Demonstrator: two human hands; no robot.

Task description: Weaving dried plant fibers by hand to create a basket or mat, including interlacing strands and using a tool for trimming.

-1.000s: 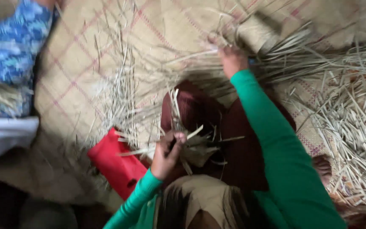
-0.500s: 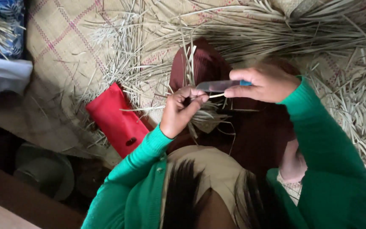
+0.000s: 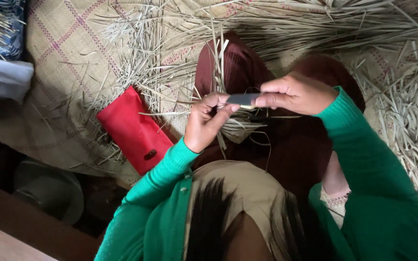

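- Right hand (image 3: 298, 93): fingers curled tight, thumb and forefinger pinched on one end of a small dark flat blade (image 3: 242, 99). The hand sits above the lap, over the maroon garment (image 3: 286, 145).
- Left hand (image 3: 208, 121): fingers bent inward, thumb and fingertips closed on the other end of the blade and on pale straw strips (image 3: 218, 63) that stand up from the grip. Whether the blade touches the strips cannot be told.
- Blade: held level between both hands, roughly over the middle of the lap.
- A small bundle of straw (image 3: 240, 130) lies just under the left hand, on the maroon garment.
- Red pouch (image 3: 134, 129): flat on the woven mat (image 3: 68, 63), near the mat's lower edge, beside the left forearm.
- Loose straw heap (image 3: 402, 111): spread across the mat's top edge and right side, well apart from the hands.
- Both sleeves are green (image 3: 364, 159).
- Blue patterned cloth (image 3: 3, 29): at the mat's upper left corner.
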